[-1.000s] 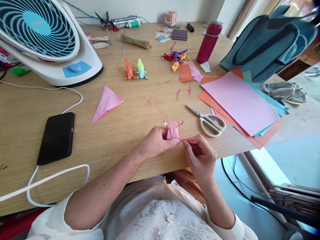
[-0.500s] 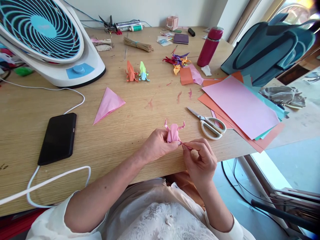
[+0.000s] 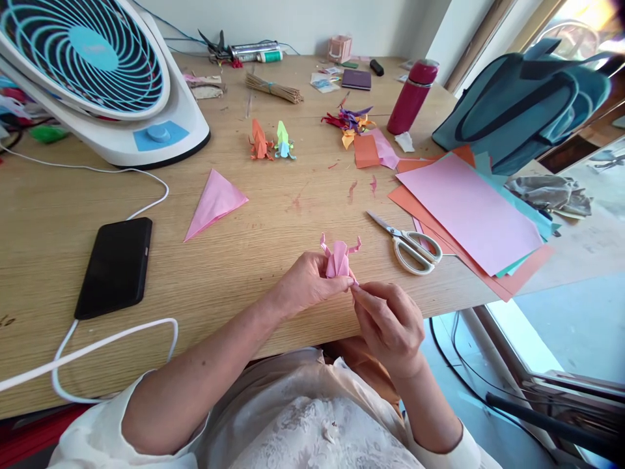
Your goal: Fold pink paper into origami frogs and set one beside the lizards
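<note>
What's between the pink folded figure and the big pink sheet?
Head view: the scissors lie between the folded figure and the pink sheet, then orange paper jutting from under that sheet.

Table, wooden, light brown, grain showing (image 3: 273, 228). Wall, off-white (image 3: 288, 23), behind it, turning a corner at right. Floor, pale, bluish (image 3: 452, 391). Window (image 3: 579, 29), I think, blurred, bright, far upper right.

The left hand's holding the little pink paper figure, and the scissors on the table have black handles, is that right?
Not quite: the scissors have whitish handles, not black ones, as the head view shows. The left hand is indeed holding the little pink paper figure.
</note>
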Demonstrator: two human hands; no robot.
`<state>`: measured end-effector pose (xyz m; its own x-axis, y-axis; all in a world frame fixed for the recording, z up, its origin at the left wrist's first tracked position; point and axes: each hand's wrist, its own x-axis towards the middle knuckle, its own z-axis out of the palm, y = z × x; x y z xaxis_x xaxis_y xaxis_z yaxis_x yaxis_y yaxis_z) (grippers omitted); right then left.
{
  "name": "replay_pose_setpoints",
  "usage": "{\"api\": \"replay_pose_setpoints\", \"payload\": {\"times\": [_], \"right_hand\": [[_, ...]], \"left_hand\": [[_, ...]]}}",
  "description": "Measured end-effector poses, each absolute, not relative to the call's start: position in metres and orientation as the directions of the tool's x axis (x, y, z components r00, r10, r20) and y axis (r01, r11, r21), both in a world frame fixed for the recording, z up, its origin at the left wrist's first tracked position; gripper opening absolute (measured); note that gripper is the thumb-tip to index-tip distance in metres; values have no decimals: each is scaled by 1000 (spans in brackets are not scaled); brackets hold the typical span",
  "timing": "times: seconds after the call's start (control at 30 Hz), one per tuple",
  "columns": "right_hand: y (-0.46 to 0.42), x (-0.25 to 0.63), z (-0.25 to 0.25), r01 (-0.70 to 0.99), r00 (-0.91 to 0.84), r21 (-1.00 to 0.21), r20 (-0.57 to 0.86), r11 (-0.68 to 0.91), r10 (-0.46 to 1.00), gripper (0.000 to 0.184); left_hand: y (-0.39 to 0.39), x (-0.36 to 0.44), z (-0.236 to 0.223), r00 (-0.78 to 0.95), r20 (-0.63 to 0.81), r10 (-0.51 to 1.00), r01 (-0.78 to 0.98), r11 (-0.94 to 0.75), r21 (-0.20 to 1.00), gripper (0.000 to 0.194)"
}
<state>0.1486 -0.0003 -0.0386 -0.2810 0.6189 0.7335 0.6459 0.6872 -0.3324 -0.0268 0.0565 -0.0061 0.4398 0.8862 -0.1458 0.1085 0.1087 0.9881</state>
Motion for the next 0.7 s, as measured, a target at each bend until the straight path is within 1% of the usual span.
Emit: {"api": "replay_pose_setpoints", "payload": {"times": [0.1, 0.2, 0.37, 0.43, 0.5, 0.57, 0.63, 0.7], "right_hand": [[1, 152, -39, 637, -317, -315, 725, 704, 612, 41], [2, 155, -39, 614, -354, -311, 714, 726, 605, 42], [5, 159, -39, 589, -420, -269, 703, 762, 573, 37], [4, 159, -39, 576, -430, -286, 691, 766, 581, 36], [3, 158, -39, 554, -394, -368, 674, 747, 625, 36], [1, 155, -37, 515, -284, -520, 647, 682, 708, 35], [-2, 151, -33, 456, -122, -684, 585, 569, 801, 28], [-3, 147, -28, 415, -9, -795, 481, 441, 877, 16]], "left_hand": [[57, -28, -6, 474, -183, 861, 96, 157, 983, 18], [57, -29, -4, 512, -189, 838, 82, 171, 982, 21], [57, -30, -6, 538, -126, 833, 118, 74, 990, 24], [57, -29, -8, 510, -110, 853, 119, 57, 991, 22], [56, -28, -9, 468, -117, 876, 128, 64, 990, 19], [55, -27, -8, 445, -135, 885, 148, 76, 986, 17], [54, -26, -7, 439, -141, 887, 169, 72, 983, 18], [54, -25, -6, 438, -126, 890, 173, 54, 983, 18]]}}
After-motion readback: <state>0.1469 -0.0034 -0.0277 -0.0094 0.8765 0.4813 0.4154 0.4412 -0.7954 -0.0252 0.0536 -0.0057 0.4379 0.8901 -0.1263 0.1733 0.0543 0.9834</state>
